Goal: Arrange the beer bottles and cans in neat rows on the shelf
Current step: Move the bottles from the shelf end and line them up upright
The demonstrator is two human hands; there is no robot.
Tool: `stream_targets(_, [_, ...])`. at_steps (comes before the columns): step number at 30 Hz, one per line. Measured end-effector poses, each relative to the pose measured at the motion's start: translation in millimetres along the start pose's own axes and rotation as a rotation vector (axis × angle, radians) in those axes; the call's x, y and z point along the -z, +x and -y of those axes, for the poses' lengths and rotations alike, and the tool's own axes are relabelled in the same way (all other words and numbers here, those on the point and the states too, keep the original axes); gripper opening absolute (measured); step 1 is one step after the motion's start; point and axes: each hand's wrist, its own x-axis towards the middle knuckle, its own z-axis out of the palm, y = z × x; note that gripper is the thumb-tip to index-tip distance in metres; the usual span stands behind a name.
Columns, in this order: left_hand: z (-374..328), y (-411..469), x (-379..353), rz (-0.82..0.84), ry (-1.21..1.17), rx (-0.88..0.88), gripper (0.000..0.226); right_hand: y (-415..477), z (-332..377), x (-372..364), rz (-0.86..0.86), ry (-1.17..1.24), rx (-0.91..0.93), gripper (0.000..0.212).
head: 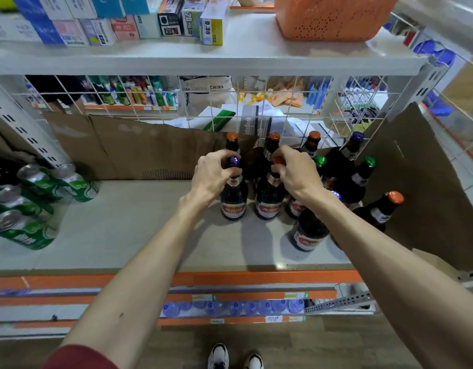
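Several dark beer bottles stand at the right of the grey shelf (pixel 139 230). My left hand (pixel 212 173) grips the neck of a blue-capped bottle (pixel 234 201). Beside it, my right hand (pixel 294 171) grips the neck of an orange-capped bottle (pixel 270 202). Both bottles stand upright on the shelf, side by side. Behind them stand orange-capped bottles (pixel 232 143); further right are green-capped (pixel 363 174) and blue-capped ones. A bottle (pixel 308 234) stands nearer the front edge under my right forearm. Green cans (pixel 78 183) cluster at the shelf's left end.
Brown cardboard (pixel 139 150) lines the back and right side of the shelf, with a white wire grid (pixel 256 102) behind. The upper shelf carries small boxes (pixel 211 25) and an orange basket (pixel 331 17). Water bottle caps (pixel 230 307) show on the shelf below.
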Motion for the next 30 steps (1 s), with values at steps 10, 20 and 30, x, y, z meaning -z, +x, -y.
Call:
stream_targets(10, [2.0, 0.2, -0.3, -0.002, -0.014, -0.02, 0.032, 1.5, -3.2, 2.3, 0.036, 0.052, -0.015, 0.021])
stream_targets(20, [4.2, 0.8, 1.8, 0.017, -0.036, -0.012, 0.032, -1.2, -3.5, 2.1, 0.027, 0.094, -0.034, 0.018])
stream_targets(30, [5.2, 0.5, 1.3, 0.048, -0.042, -0.02, 0.032, -1.8, -2.3, 2.3, 0.031, 0.077, -0.05, 0.021])
